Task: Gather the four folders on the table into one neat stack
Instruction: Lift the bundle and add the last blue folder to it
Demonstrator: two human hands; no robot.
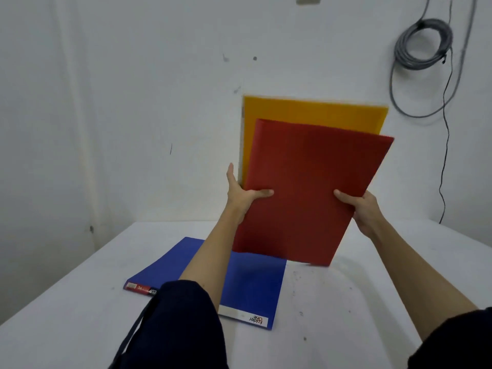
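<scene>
So 2 folders are up in the air, a red folder (306, 193) in front and a yellow folder (306, 113) right behind it, sticking out above. Left hand (241, 194) pinches their left edge, thumb on the red cover, and right hand (363, 207) grips the right edge the same way. A blue folder (247, 283) lies flat on the white table (372, 302) underneath, label strip facing the camera. Can't spot a 4th one. Gray cable (423, 43) coiled on the wall.
</scene>
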